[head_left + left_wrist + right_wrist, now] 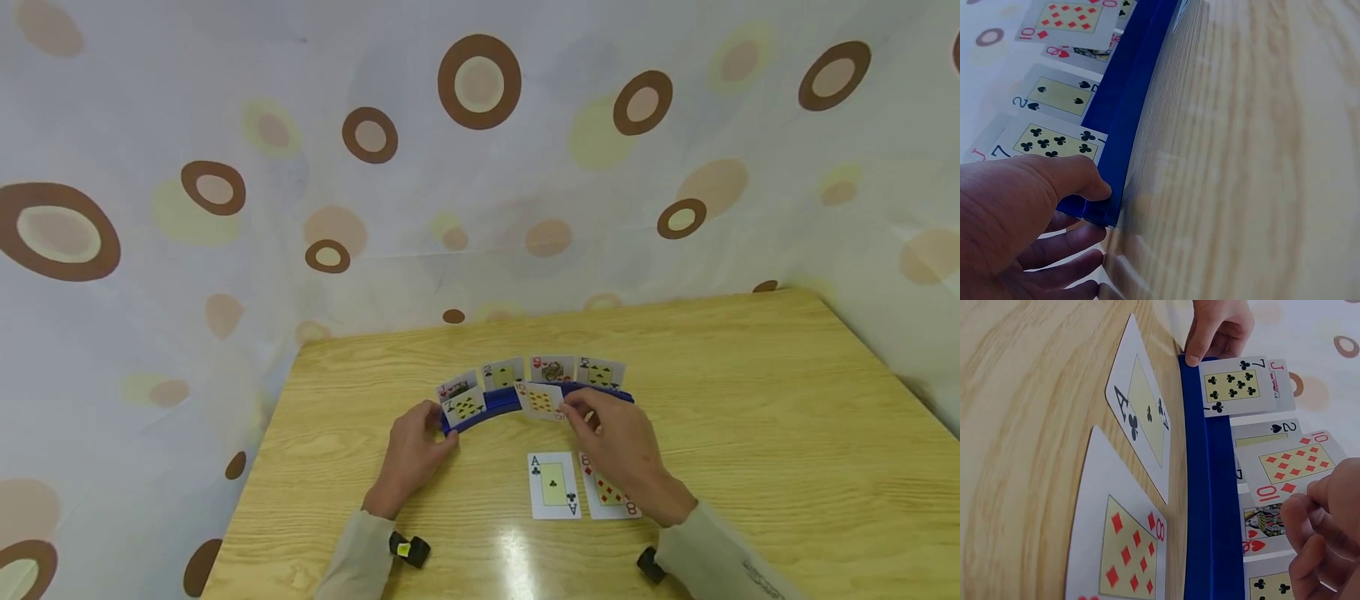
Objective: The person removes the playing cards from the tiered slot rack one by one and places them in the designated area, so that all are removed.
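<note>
A curved blue card holder [502,398] stands on the table. My left hand [417,446] grips its left end, thumb on the front and fingers behind. With my right hand [618,437] I pinch the ten of diamonds [1297,464] by one edge, tilted in front of the holder's back row. That row shows a red jack [457,386], the two of spades [1057,92], the queen of hearts [1265,526] and a black five [602,372]. In the front slot at the left stands the seven of clubs [1230,386].
The ace of clubs [553,486] and the eight of diamonds [600,492] lie face up on the wooden table [315,500], nearer to me than the holder. My right hand partly covers the eight. Behind the table hangs a patterned cloth [420,208].
</note>
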A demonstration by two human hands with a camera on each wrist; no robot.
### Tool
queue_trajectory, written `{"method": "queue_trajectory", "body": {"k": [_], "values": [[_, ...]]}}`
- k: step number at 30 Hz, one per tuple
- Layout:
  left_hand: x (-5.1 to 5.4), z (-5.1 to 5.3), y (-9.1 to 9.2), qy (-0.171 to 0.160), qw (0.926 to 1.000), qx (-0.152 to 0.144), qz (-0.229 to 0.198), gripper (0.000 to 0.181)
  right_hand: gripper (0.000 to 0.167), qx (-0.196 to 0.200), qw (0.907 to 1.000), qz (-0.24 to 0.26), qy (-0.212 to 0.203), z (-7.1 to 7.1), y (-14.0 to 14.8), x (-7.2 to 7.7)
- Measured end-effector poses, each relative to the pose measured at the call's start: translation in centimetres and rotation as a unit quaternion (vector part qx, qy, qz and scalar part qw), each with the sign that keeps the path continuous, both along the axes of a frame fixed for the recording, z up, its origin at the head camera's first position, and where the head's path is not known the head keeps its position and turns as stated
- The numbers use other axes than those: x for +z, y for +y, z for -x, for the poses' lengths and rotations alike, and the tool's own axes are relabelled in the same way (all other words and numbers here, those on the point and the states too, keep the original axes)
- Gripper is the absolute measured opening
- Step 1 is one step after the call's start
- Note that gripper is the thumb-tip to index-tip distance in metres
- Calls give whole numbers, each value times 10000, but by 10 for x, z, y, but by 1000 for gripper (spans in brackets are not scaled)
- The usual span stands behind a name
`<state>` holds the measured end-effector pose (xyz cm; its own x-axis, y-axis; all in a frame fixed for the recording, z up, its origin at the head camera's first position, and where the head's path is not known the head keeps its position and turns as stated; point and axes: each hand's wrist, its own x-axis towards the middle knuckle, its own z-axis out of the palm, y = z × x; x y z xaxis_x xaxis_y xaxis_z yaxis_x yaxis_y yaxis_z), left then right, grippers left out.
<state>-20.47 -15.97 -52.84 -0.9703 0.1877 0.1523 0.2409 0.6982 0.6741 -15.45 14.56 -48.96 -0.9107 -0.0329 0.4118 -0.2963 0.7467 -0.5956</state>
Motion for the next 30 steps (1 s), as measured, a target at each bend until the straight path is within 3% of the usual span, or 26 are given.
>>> {"method": "queue_trajectory", "body": {"k": [9,14,30], "values": [[-2,0,2,34,10000,-30,53,28,6,-273,9991,-260,180,-20,22,-4],[0,-1,2,9,10000,20,54,28,6,-434,9988,-168,150,-31,35,-5],[-1,1,0,76,10000,-5,33,27,7,-691,9973,227,143,-47,75,-7]]}}
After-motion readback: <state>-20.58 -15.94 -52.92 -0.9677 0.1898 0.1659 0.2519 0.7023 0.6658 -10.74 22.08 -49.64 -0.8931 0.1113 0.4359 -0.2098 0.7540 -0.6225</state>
